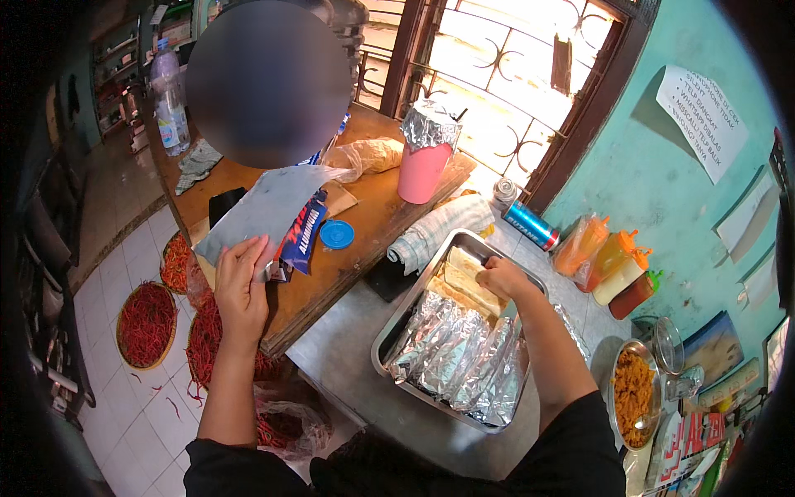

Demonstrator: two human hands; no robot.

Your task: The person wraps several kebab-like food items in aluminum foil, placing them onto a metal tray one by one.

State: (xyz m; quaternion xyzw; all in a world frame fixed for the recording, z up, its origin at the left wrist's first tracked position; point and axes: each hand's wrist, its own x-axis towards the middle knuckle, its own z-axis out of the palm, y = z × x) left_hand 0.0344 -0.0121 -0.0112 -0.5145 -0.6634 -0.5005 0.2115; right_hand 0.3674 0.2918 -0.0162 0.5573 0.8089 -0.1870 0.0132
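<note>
A silver-grey sheet, which looks like aluminium foil, is pinched at its near edge by my left hand. Beneath and beside it lies a blue printed foil box on the wooden table. My right hand reaches into a metal tray, its fingers closed at the end of a pale, browned flatbread roll; the fingertips are partly hidden. Several foil-wrapped rolls fill the near part of the tray, side by side.
A blue lid and a pink foil-topped cup stand on the wooden table. Behind the tray are a checked cloth, a blue gas can and sauce bottles. Shredded orange-brown filling sits in a bowl, right.
</note>
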